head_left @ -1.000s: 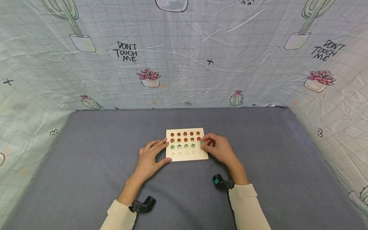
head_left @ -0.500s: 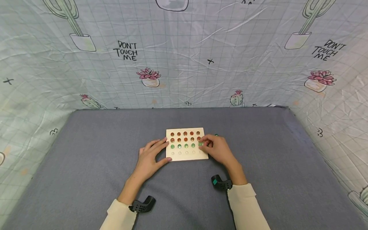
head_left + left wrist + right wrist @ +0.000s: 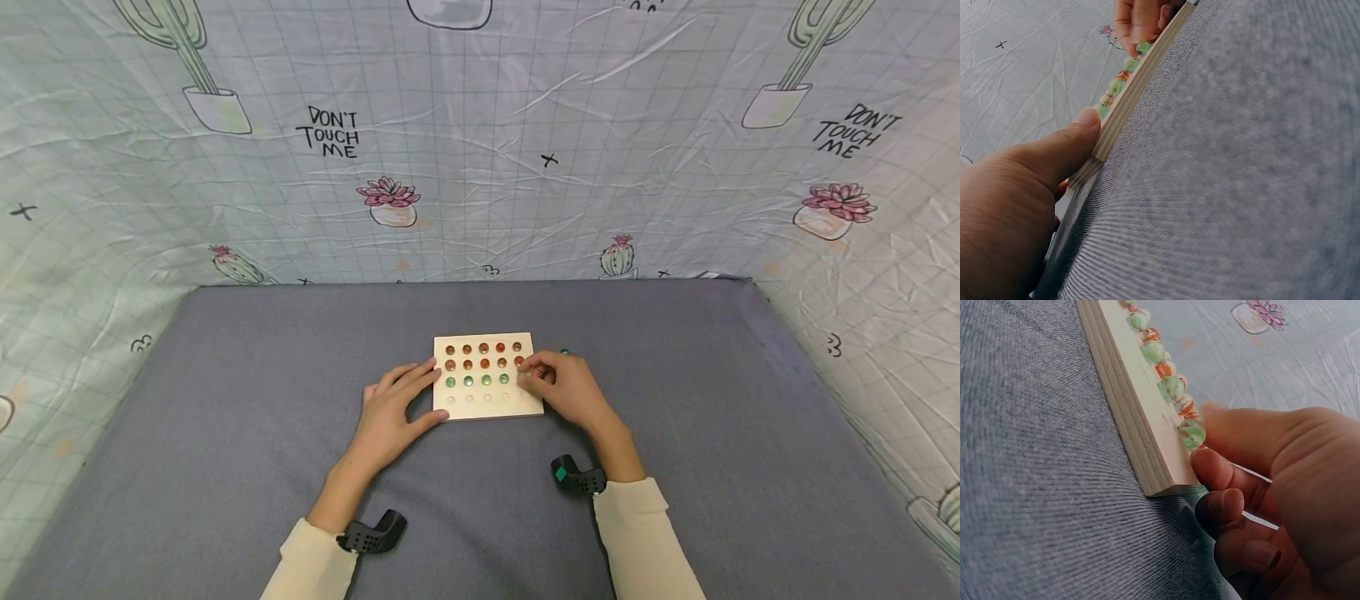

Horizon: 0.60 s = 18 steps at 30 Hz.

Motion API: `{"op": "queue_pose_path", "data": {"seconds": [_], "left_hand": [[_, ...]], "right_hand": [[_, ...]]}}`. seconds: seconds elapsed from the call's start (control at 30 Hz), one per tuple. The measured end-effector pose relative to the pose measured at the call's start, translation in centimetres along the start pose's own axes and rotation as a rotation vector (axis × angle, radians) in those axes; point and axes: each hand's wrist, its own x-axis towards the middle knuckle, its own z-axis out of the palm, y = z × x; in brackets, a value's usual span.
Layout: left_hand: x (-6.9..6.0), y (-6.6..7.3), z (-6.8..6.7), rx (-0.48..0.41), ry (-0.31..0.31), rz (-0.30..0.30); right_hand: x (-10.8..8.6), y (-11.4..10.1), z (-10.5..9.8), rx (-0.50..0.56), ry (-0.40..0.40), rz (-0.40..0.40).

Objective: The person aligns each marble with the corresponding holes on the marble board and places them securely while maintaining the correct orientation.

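The pale wooden board [image 3: 480, 409] lies flat, with two rows of red-orange marbles, a row of green marbles [image 3: 486, 380] and a front row of bare hollows. My left hand [image 3: 387, 418] touches its left side with spread, nearly straight fingers; the thumb lies on the near left corner, seen also on the board [image 3: 1129, 103] in the left wrist view. At the right end of the green row, my right hand [image 3: 572, 390] pinches a green marble [image 3: 1192, 433] between thumb and index finger, against the board [image 3: 1141, 419].
Another green marble [image 3: 565, 352] lies on the grey cloth just behind my right hand, partly hidden. The grey cloth [image 3: 300, 350] covers the table, and a printed curtain [image 3: 480, 208] stands behind it and at both sides.
My right hand has moved slightly left with the green marble, down to the end of the green row. The marble behind that hand has come into view. My left hand has stayed still.
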Motion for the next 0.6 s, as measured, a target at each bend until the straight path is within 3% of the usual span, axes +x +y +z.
{"op": "queue_pose_path", "data": {"seconds": [0.6], "left_hand": [[0.04,0.04,-0.16,-0.011,-0.024,-0.025]], "right_hand": [[0.06,0.12,-0.17,0.006,0.0,-0.01]]}}
